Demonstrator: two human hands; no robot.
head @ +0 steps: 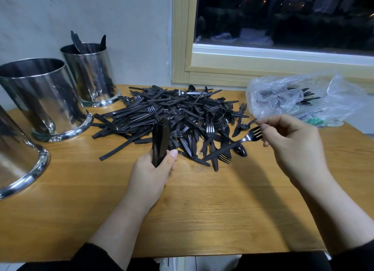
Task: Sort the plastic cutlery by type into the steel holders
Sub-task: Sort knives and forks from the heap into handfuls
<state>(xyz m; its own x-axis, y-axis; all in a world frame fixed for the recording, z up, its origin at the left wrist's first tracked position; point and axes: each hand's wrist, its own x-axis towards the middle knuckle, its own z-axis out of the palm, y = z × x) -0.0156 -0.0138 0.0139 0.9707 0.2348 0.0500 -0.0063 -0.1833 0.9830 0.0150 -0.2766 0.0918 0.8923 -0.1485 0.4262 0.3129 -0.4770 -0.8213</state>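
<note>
Cutlery (178, 116), all black plastic, lies in a loose heap just beyond both sets of fingertips, on the wooden table (202, 210). The left hand (153, 173) is clenched round a bundle of what look like knives (160, 139), blades standing up above the thumb. The right hand (291, 143) pinches a single fork (232, 146) at the tines, its handle trailing down and away from the fingers into the edge of the heap. These pieces look feather-light, thin and slick, stiff enough to lift by one end but likely to snap if bent; the handle seems the safer place to grip. Three steel holders (48, 100) stand well off past the left knuckles, the farthest holding a few pieces. A clear plastic bag (303, 96) with more cutlery sits just beyond the right fingers. No readable writing or brand shows anywhere.
</note>
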